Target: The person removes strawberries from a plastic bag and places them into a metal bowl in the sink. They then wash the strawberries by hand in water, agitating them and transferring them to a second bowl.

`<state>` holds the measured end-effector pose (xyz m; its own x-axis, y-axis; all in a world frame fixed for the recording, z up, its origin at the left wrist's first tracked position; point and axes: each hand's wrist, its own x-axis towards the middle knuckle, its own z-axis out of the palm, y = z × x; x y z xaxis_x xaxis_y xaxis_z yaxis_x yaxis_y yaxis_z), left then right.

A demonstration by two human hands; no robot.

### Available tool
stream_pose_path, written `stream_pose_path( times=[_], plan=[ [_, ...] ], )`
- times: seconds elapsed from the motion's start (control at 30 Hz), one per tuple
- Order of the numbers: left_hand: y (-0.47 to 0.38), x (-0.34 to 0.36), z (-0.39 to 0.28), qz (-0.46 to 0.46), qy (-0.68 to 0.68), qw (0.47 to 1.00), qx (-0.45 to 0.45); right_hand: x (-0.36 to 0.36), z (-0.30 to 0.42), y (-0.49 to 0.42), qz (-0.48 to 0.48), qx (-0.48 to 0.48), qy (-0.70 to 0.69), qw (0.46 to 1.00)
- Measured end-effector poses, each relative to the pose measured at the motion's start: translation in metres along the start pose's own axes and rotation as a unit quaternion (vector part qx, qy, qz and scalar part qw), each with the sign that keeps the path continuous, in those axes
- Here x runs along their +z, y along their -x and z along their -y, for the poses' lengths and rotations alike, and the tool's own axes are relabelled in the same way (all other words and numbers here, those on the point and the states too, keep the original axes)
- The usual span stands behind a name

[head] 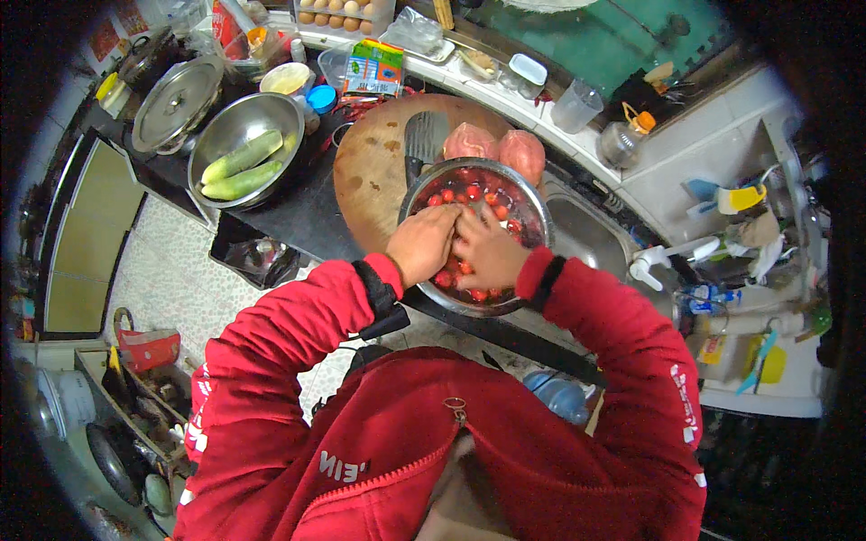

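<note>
A steel bowl (549, 230) of dark water with small red round fruits (473, 193) floating in it stands at the edge of a round wooden cutting board (369, 203). My left hand (424, 243) reaches over the bowl's left side, its fingertips meeting those of my right hand (488, 247), which is partly in the water among the fruits. Whether either hand grips a fruit is hidden by the fingers and water. Behind the bowl lie a cleaver (426, 138) and two peeled pinkish round vegetables (521, 155).
Left of the board, a steel bowl (291, 162) holds peeled green vegetables (242, 179), near a lidded pot (177, 101). A steel sink (588, 230) with a white faucet (653, 264) is on the right. Jars, eggs (335, 20) and a plastic cup (577, 107) line the back ledge.
</note>
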<state>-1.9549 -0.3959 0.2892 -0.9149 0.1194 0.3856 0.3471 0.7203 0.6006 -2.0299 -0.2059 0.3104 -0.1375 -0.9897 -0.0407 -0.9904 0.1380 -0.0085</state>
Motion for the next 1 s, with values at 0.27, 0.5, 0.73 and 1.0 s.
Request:
stream_pose_path(
  times=[0.27, 0.5, 0.73, 1.0],
  plan=[
    [0.002, 0.003, 0.002, -0.007, -0.035, 0.999, 0.013, -0.006, -0.001, -0.002, 0.102, 0.083, -0.038, 0.991],
    [0.003, 0.001, 0.000, -0.010, -0.024, 1.000, 0.016, -0.006, -0.004, 0.004, 0.123, 0.158, -0.017, 0.980],
    [0.003, 0.003, 0.001, 0.011, -0.059, 0.998, 0.015, -0.007, -0.007, 0.008, 0.071, 0.126, 0.020, 0.989],
    [0.003, 0.002, -0.002, 0.048, -0.110, 0.992, 0.027, -0.007, -0.002, 0.003, 0.098, 0.077, -0.005, 0.992]
  ],
)
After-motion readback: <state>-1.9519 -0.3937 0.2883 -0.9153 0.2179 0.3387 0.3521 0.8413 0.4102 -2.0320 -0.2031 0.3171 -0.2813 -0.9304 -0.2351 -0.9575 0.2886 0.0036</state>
